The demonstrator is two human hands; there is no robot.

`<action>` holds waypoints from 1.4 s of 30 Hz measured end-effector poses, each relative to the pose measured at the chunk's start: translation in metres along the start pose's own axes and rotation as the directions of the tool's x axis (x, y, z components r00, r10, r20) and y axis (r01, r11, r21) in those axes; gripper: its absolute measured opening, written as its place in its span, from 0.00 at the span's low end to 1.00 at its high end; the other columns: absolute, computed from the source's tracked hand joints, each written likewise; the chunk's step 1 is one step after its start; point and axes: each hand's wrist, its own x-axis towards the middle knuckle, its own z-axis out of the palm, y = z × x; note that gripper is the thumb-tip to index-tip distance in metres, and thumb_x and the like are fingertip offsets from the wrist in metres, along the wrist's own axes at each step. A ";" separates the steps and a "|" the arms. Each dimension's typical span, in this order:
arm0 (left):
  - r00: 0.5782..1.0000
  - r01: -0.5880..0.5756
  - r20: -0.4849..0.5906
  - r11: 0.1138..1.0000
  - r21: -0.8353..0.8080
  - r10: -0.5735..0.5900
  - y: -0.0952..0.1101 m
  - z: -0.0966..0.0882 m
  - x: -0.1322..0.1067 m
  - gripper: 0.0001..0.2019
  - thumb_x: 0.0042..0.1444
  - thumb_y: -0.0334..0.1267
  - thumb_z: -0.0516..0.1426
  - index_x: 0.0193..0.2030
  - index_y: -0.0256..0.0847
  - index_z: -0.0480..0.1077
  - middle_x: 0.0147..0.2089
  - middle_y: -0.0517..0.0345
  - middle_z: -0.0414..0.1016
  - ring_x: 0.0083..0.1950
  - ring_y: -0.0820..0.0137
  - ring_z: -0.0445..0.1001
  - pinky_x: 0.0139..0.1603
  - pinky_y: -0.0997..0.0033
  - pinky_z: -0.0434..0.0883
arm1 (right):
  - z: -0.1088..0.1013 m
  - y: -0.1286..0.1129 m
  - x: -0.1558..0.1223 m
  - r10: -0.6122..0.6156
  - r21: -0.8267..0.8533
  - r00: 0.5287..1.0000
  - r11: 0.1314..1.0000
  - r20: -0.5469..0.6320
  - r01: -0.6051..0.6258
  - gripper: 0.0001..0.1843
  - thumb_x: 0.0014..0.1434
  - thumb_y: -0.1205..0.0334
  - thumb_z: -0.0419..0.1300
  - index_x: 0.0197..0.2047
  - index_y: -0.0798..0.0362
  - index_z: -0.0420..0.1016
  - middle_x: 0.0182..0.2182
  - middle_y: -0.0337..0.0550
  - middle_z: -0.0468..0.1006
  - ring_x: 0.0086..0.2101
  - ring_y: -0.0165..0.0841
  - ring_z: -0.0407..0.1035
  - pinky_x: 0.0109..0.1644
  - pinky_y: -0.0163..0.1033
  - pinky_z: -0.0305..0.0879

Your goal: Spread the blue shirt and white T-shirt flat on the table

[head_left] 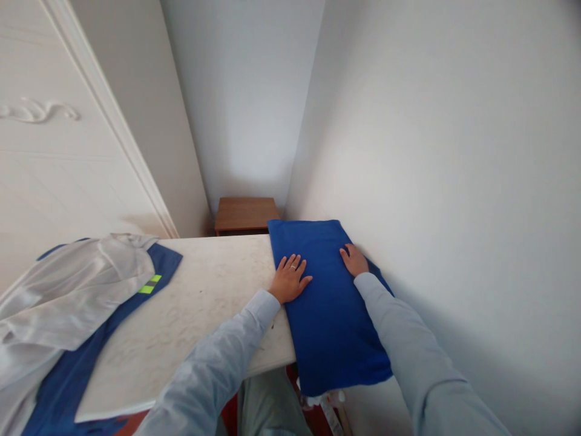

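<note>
A blue cloth garment (331, 327), folded into a long rectangle, lies at the right end of the table, and its near end hangs over the front edge. Flat on its left side rests my left hand (290, 280), fingers spread, with a ring on one finger. My right hand (354, 260) lies on the right edge of the blue garment close to the wall, its fingers stretched out and partly curved over the cloth. Neither hand grips the fabric.
On the table's left side lie a light grey garment (104, 272) and a dark blue garment (166, 260) with a yellow-green patch. The white marbled table (213, 290) meets the right wall (445, 181). A brown wooden cabinet (247, 212) stands behind, a white panelled door (68, 163) at left.
</note>
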 end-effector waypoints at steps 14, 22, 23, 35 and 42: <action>0.998 -0.014 -0.054 0.998 0.067 0.017 0.020 -0.005 -0.074 0.32 0.69 0.56 0.41 0.71 0.38 0.57 0.74 0.44 0.54 0.75 0.52 0.49 0.72 0.45 0.51 | -0.005 -0.012 0.001 0.005 -0.109 1.000 0.994 0.023 -0.003 0.26 0.69 0.55 0.48 0.61 0.66 0.67 0.59 0.64 0.71 0.58 0.47 0.65 0.62 0.48 0.59; 0.998 -0.013 -0.065 0.998 0.062 0.017 0.045 -0.018 -0.133 0.32 0.68 0.57 0.43 0.71 0.39 0.57 0.74 0.45 0.54 0.74 0.52 0.51 0.72 0.46 0.53 | -0.004 -0.013 0.001 0.032 -0.161 0.999 0.987 0.029 -0.027 0.27 0.69 0.55 0.48 0.63 0.65 0.65 0.60 0.64 0.70 0.58 0.48 0.65 0.62 0.49 0.60; 0.998 -0.002 -0.066 0.998 0.058 0.006 0.048 -0.020 -0.141 0.32 0.68 0.57 0.43 0.72 0.39 0.57 0.74 0.45 0.54 0.74 0.53 0.52 0.72 0.46 0.53 | -0.005 -0.013 0.001 0.034 -0.168 0.999 0.985 0.034 -0.028 0.27 0.69 0.55 0.48 0.63 0.66 0.65 0.60 0.64 0.70 0.59 0.48 0.65 0.62 0.49 0.60; 0.999 0.032 -0.015 0.998 -0.060 -0.033 0.054 -0.036 -0.188 0.33 0.67 0.56 0.45 0.72 0.39 0.55 0.74 0.44 0.53 0.75 0.55 0.49 0.75 0.47 0.46 | -0.013 -0.019 0.000 0.039 -0.218 0.993 0.976 0.107 -0.015 0.29 0.68 0.55 0.46 0.61 0.68 0.66 0.60 0.68 0.69 0.60 0.50 0.65 0.63 0.50 0.60; 0.998 0.009 0.057 0.986 -0.168 0.000 0.049 -0.056 -0.238 0.37 0.64 0.54 0.53 0.74 0.40 0.49 0.76 0.44 0.45 0.77 0.57 0.42 0.75 0.48 0.46 | -0.008 -0.013 0.008 0.029 -0.268 0.993 0.963 0.112 0.002 0.28 0.64 0.56 0.48 0.58 0.68 0.70 0.58 0.70 0.71 0.58 0.51 0.68 0.62 0.50 0.63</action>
